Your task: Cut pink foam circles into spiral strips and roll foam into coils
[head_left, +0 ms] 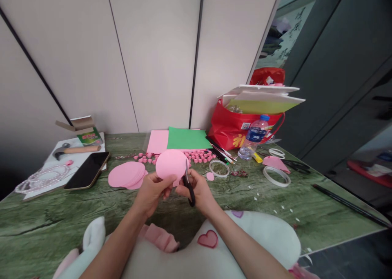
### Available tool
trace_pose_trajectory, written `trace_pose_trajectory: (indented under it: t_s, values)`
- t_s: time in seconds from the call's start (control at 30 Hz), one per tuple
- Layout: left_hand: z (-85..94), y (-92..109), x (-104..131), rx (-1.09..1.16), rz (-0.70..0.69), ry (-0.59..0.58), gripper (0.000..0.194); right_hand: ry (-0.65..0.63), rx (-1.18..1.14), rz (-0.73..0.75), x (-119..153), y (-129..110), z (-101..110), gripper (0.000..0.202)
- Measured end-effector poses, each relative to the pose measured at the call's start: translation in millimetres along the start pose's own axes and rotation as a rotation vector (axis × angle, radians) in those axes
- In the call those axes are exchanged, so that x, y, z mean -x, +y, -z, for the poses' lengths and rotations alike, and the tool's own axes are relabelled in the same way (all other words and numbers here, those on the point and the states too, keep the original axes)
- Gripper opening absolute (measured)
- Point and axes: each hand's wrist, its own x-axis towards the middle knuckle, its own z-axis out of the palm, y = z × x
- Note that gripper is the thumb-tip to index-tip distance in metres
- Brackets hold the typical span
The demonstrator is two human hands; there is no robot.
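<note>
I take the pink paper disc [169, 162] as the middle of the clock. It is round, flat and matt, and it is held up above the tabletop [122, 224], whose green surface has dark streaks like wood grain. The left hand [157, 190] is pinching this disc near its 6 o'clock edge, with the thumb lying on the front of the paper. The right hand [198, 190] is closed around the black handles of the scissors [191, 195], and the thin blades point upward at the 3 o'clock edge of the disc; whether the blades are parted, I cannot tell.

At 9 o'clock, near the left hand, there is a stack of round pink paper pieces [122, 175], which overlap like scales. Farther in the same direction lie a smartphone [87, 171] with a glossy black screen, a hammer [82, 149] with a smooth wooden handle, and a loosely coiled string of pearl-like beads [26, 188]. At 11 o'clock is a sheet of pink paper [157, 141], and at 1 o'clock a sheet of green paper [188, 139] partly covers it. At 3 o'clock lies a ring-shaped tape roll [219, 176]. Between 2 and 3 o'clock a clear plastic bottle [254, 136] with a blue cap stands upright before a red bag [225, 126]. At 5 o'clock there is a soft white cushion [260, 230] bearing a pink heart shape [208, 239]
</note>
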Motion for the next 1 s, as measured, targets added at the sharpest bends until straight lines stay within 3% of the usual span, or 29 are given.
trace_pose_trajectory:
  t_s: [1.0]
  values:
    - [1.8,0.4,-1.3,0.11,-0.072,0.015,0.023,0.016,0.001,-0.042,-1.2,8.6,2.4,0.036]
